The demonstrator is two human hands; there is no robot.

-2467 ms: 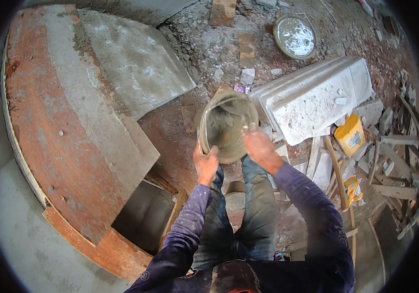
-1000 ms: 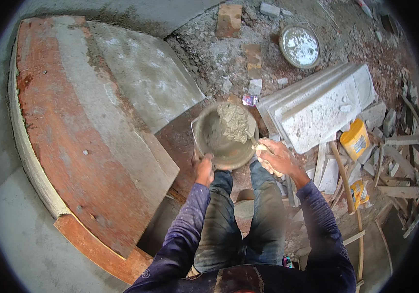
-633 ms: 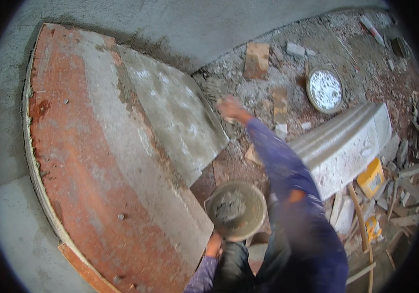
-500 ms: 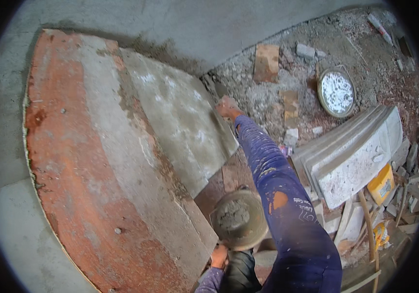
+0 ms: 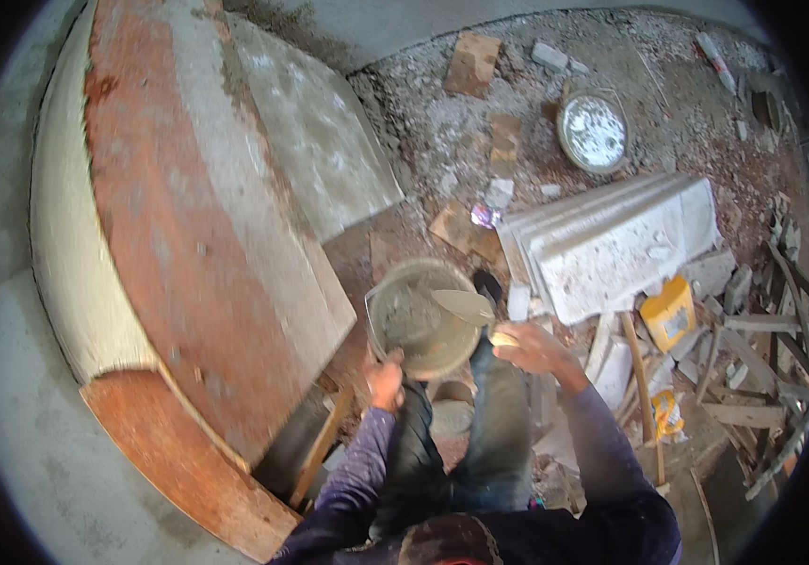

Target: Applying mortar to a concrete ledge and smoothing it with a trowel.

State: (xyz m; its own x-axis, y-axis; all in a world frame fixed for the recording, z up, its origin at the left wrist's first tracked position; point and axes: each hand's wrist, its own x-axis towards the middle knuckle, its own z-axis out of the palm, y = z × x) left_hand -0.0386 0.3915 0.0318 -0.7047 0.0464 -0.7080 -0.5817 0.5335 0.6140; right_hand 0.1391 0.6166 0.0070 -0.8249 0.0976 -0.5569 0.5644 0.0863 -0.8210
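While the mortar pan (image 5: pixel 420 320) is steadied at its rim by the gripping left hand (image 5: pixel 385 377), a trowel (image 5: pixel 464 304) is held over it, clasped in the right hand (image 5: pixel 527 347).

sleeves: purple, long | trousers: dark grey-blue | hands: bare

Rubble-strewn floor (image 5: pixel 442 122): brick (image 5: pixel 472 62), round pan (image 5: pixel 593 130) (white inside), white slab (image 5: pixel 612 245).

A mortar pan (image 5: pixel 423 320) sits between a curved brick step (image 5: pixel 197 245) at left and a slab (image 5: pixel 612 245) at right. A trowel (image 5: pixel 466 304) lies over the pan's rim; a round dish (image 5: pixel 593 130) rests beyond the slab.
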